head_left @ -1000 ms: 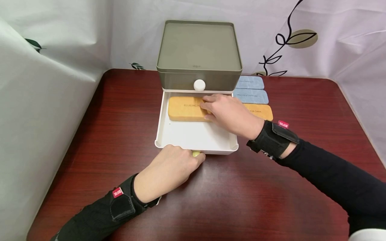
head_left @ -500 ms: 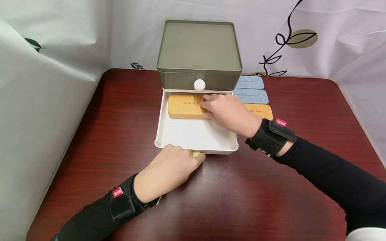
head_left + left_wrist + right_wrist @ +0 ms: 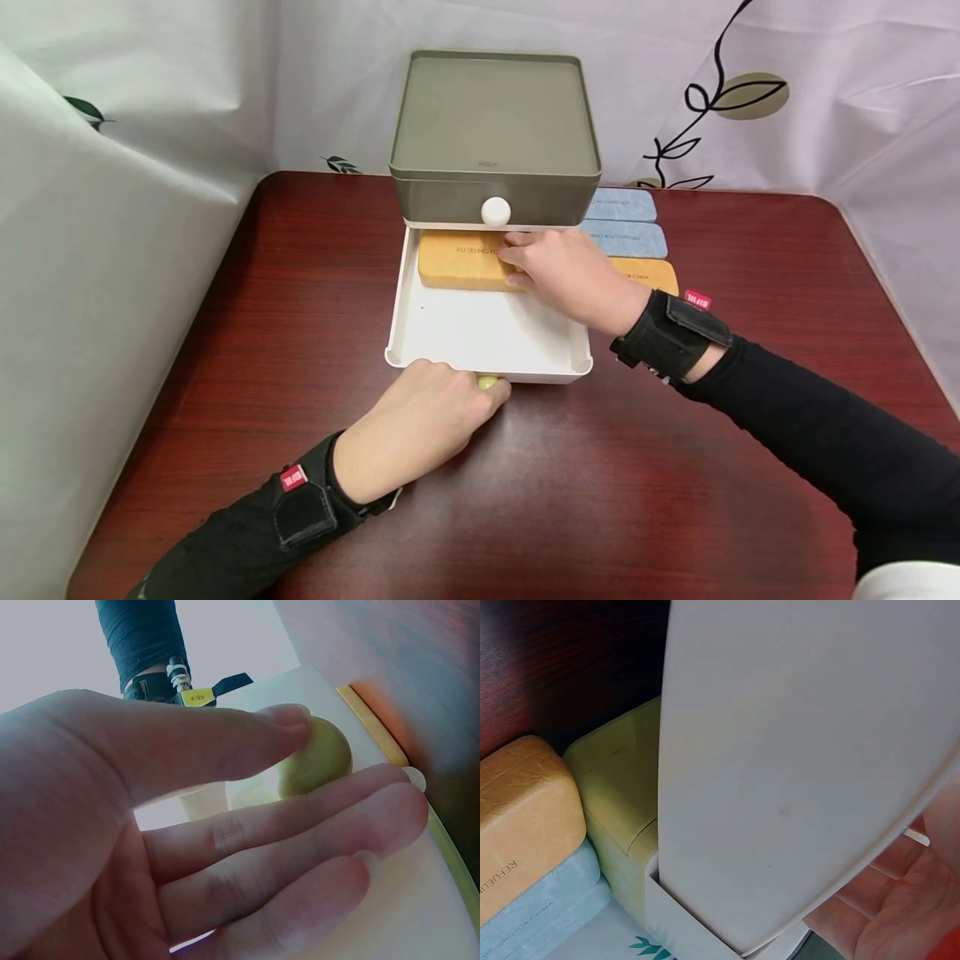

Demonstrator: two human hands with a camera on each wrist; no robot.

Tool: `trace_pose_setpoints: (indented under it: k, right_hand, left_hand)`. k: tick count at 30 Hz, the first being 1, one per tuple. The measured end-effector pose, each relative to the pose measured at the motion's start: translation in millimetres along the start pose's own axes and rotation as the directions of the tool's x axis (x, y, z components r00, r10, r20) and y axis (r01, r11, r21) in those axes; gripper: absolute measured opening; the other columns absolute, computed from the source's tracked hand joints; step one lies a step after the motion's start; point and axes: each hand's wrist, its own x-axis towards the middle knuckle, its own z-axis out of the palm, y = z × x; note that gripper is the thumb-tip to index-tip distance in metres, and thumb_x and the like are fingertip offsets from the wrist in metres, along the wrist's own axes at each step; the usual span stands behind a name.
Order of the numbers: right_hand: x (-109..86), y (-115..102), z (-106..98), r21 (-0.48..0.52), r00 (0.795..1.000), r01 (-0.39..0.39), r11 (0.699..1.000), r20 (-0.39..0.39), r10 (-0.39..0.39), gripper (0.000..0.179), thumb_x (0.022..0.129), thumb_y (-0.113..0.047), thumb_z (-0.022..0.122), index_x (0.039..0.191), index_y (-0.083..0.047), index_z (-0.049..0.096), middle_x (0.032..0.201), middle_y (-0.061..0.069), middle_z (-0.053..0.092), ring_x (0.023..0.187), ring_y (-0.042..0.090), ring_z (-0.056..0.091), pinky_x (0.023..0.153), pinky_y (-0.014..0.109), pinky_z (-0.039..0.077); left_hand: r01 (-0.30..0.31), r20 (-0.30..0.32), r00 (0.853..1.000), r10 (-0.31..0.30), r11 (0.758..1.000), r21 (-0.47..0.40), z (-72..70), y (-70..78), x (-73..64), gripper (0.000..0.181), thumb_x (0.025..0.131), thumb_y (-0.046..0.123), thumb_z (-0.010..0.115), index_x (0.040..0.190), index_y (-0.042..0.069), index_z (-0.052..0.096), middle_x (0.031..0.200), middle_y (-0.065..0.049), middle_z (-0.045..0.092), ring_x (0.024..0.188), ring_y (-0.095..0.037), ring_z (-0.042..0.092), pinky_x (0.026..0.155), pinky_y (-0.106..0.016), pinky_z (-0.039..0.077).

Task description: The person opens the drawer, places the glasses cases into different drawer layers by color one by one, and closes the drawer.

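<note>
A white drawer stands pulled out of an olive-grey box. In front of it my left hand pinches the drawer's yellow-green knob between thumb and fingers. Inside, an orange glasses case with dark lettering lies flat against the back, partly under the box's upper edge. My right hand reaches over the drawer's right side and grips that case at its right end, which the hand hides. In the right wrist view a white wall covers much of the picture, and the right hand shows only in part.
To the right of the drawer lies a second orange glasses case, with two blue glasses cases behind it. A white knob sits on the box's upper front. White cloth hangs behind the dark red table.
The orange case in the drawer has slid back toward the box together with my right hand. My left hand stays on the knob, and the drawer has not moved.
</note>
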Motion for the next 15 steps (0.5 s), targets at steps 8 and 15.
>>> trace_pose_setpoints:
  k: [8,15]
  right_hand:
    - [1.1,2.7,0.5,0.011,1.0,-0.011,1.0,0.01,0.011,0.023,0.09,-0.021,0.068,0.111,-0.012,0.069,0.125,0.004,0.066,0.104,0.027,0.067,0.072,0.047,0.054]
    - [0.1,3.4,0.4,0.009,0.999,-0.033,0.999,0.029,0.033,0.03,0.09,-0.025,0.068,0.117,-0.014,0.068,0.13,0.004,0.064,0.112,0.026,0.065,0.071,0.047,0.055]
  left_hand:
    - [0.001,0.002,1.0,-0.001,1.0,0.008,-0.4,0.0,0.4,0.022,0.074,0.003,0.069,0.068,0.02,0.056,0.054,0.004,0.049,0.042,-0.017,0.042,0.038,-0.032,0.032]
    - [0.0,-0.003,1.0,0.0,1.0,0.007,-0.3,0.3,-0.2,0.022,0.073,0.003,0.068,0.068,0.02,0.056,0.054,0.003,0.048,0.042,-0.017,0.042,0.038,-0.031,0.032]
